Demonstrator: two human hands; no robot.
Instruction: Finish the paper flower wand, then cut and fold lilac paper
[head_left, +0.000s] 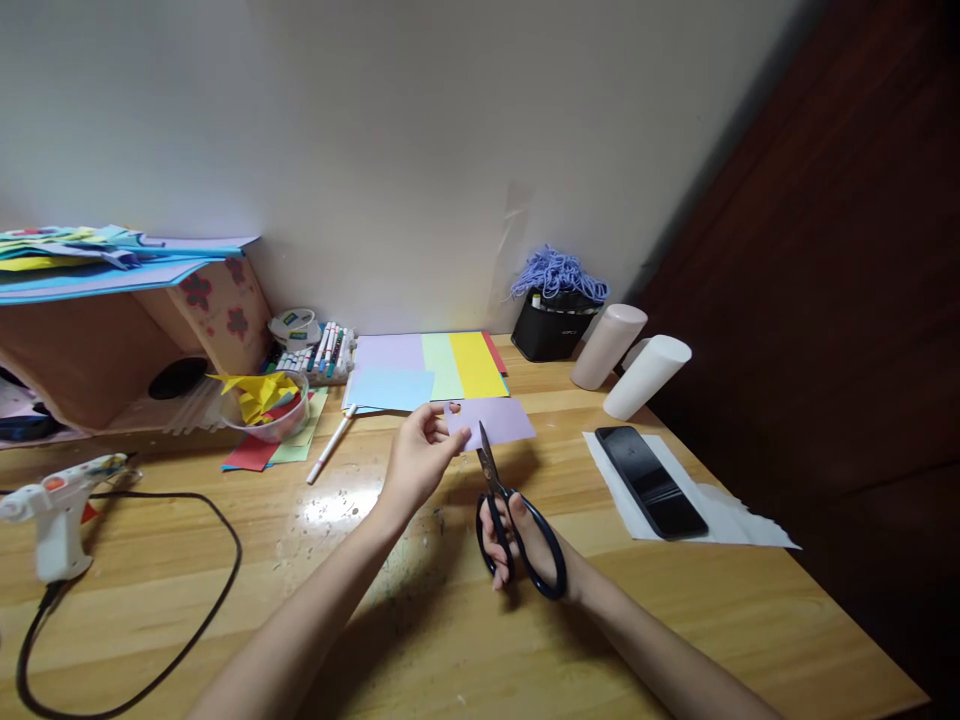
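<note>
Glue gun (61, 535) on wooden table (750, 610)

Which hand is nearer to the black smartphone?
Right: the right hand, holding scissors, is left of the black smartphone; the left hand, holding purple paper, is farther left.

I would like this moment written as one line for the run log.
Left hand: holds purple paper; Right hand: holds black-handled scissors; Blade: overlaps paper's near edge; Glue gun: on table

The left forearm (322, 590) and right forearm (645, 635), both bare, reach forward, converging. The left hand (416, 460) pinches with thumb (460, 437) and fingers (430, 424); the right hand (534, 540) grips, thumb uppermost, its fingers curled.
</note>
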